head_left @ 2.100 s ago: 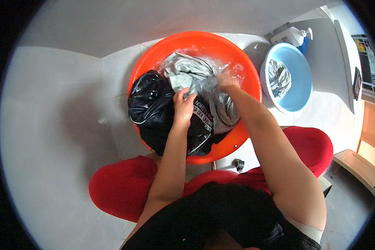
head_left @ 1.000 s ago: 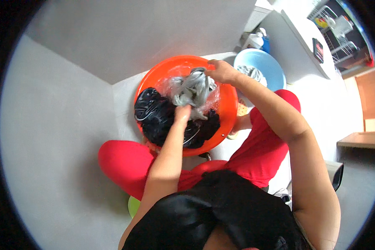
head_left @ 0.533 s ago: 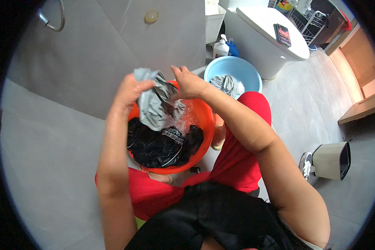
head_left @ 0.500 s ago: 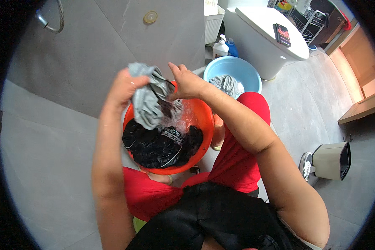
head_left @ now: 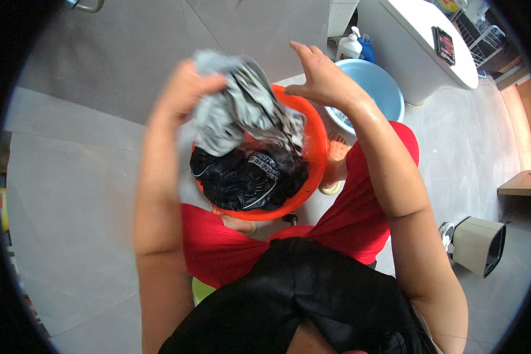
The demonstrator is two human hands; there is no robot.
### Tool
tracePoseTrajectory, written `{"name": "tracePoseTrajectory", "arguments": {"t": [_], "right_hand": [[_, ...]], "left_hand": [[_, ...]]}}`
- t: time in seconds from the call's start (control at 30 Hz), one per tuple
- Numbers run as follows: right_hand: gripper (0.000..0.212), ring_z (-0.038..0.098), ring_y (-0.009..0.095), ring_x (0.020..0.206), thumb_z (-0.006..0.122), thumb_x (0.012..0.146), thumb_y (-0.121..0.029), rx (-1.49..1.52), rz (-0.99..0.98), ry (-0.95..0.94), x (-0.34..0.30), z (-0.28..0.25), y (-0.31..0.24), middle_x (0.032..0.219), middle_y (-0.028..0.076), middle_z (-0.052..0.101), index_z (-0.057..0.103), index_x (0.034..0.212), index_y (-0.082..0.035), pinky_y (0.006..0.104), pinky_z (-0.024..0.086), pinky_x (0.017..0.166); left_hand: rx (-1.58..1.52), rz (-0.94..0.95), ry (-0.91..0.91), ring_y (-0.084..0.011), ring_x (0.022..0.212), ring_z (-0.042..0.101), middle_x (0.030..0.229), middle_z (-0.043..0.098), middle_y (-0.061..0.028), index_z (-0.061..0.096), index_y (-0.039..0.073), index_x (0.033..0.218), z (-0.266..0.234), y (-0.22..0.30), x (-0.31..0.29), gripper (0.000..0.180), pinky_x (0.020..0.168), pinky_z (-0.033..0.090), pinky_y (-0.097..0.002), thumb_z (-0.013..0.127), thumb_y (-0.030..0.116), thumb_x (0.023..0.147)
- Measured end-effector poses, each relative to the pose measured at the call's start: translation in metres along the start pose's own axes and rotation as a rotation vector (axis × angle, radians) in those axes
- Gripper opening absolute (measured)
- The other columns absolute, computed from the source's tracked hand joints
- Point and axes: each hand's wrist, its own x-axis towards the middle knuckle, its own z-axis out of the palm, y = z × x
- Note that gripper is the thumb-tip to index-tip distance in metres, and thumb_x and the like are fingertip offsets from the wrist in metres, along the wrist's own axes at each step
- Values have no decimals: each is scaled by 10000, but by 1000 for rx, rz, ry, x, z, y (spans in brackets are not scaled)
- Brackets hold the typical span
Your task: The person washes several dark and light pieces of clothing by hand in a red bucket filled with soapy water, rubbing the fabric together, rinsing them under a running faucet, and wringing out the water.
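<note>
My left hand (head_left: 190,88), a little blurred, grips a bunched light grey-green garment (head_left: 221,121) above an orange-red basin (head_left: 317,133). The garment's loose end hangs toward the basin's middle. Below it in the basin lies wet black clothing (head_left: 230,183) with white piping and a pale printed patch. Over the basin's far right rim is my right hand (head_left: 323,76), its fingers spread and nothing in it, apart from the garment.
Right of the orange-red basin stands a light blue basin (head_left: 389,97), mostly behind my right arm. Behind it are a white pump bottle (head_left: 348,48) and a white toilet (head_left: 407,35) with a phone (head_left: 444,45) on its lid. A beige bin (head_left: 475,245) is at right.
My left hand has lifted the grey-green garment and its end has swung right. My right hand has moved up and right, away from it. The view has shifted, and splashing water has died down.
</note>
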Motion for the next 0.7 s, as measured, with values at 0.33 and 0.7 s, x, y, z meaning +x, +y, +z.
{"name": "tracePoseTrajectory", "arguments": {"t": [0.33, 0.7], "right_hand": [[972, 506, 373, 1144, 824, 614, -267, -125, 55, -293, 3, 9, 4, 1291, 254, 434, 294, 1397, -43, 401, 436, 966], [969, 482, 273, 1182, 866, 547, -290, 580, -220, -166, 22, 66, -31, 1268, 180, 514, 368, 1340, -42, 360, 383, 1005]], "left_hand": [[394, -342, -99, -200, 861, 635, 932, 682, -83, 656, 42, 1005, 68, -204, -9, 355, 797, 493, -345, 657, 96, 654], [314, 259, 43, -144, 799, 598, 859, 632, -52, 600, -21, 984, -12, 124, -24, 271, 735, 493, -293, 607, 35, 719]]}}
